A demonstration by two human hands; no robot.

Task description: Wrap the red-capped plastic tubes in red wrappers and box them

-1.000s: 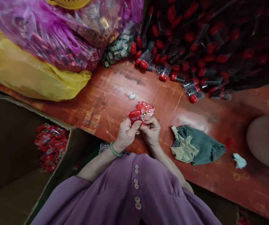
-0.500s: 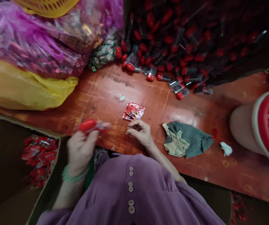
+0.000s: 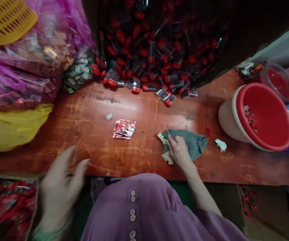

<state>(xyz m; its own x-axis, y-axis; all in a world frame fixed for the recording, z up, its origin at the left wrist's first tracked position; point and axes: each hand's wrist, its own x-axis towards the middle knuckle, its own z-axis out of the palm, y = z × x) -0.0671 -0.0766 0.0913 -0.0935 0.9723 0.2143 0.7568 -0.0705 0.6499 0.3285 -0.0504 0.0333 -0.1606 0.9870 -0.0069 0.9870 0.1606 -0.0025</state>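
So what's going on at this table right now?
A person in a purple top sits at a worn red table. The right hand rests on a crumpled green cloth. The left hand, blurred and open, holds nothing and hangs above the table's near edge, beside a box of red packets. A few red packets lie flat mid-table. Red-capped clear tubes are heaped at the back, and a red-lined bucket lies tipped on the right.
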